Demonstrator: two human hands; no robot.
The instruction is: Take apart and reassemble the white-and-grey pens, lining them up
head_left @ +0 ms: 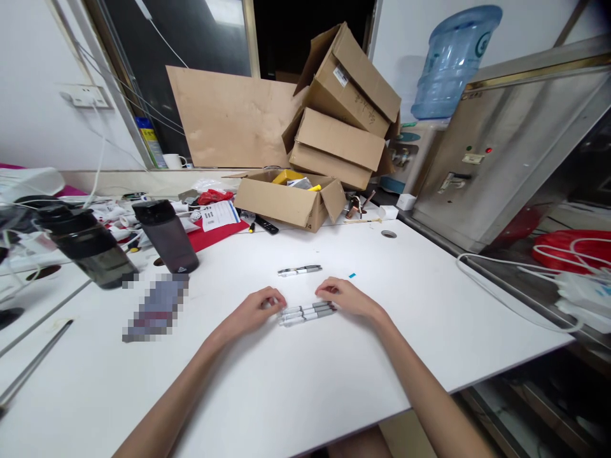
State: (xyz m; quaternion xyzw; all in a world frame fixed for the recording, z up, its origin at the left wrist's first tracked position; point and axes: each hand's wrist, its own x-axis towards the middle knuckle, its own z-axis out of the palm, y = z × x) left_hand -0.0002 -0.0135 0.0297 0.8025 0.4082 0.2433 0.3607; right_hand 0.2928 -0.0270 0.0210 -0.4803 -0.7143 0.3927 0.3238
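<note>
A few slim pens (pixel 308 314) with clear, white and grey barrels lie side by side on the white table (pixel 267 394). At their left ends is my left hand (pixel 261 310), its fingers curled and pinched on the end of the farthest pen in the row. My right hand (pixel 347 296) bends over the right ends, thumb and fingers closed around the same pen's tip; the exact contact is partly hidden. Farther back, apart from the row, rests another pen or pair of pens (pixel 300 271) with dark and grey parts. A small blue scrap (pixel 352 275) lies near my right hand.
Two dark bottles (pixel 167 238) (pixel 88 248) and a blurred-out flat item (pixel 157 308) stand or lie at left. An open carton (pixel 277 203) is at the back, with stacked boxes (pixel 338 146) behind. A white cable (pixel 506 308) loops over the right edge near a metal cabinet (pixel 487 165).
</note>
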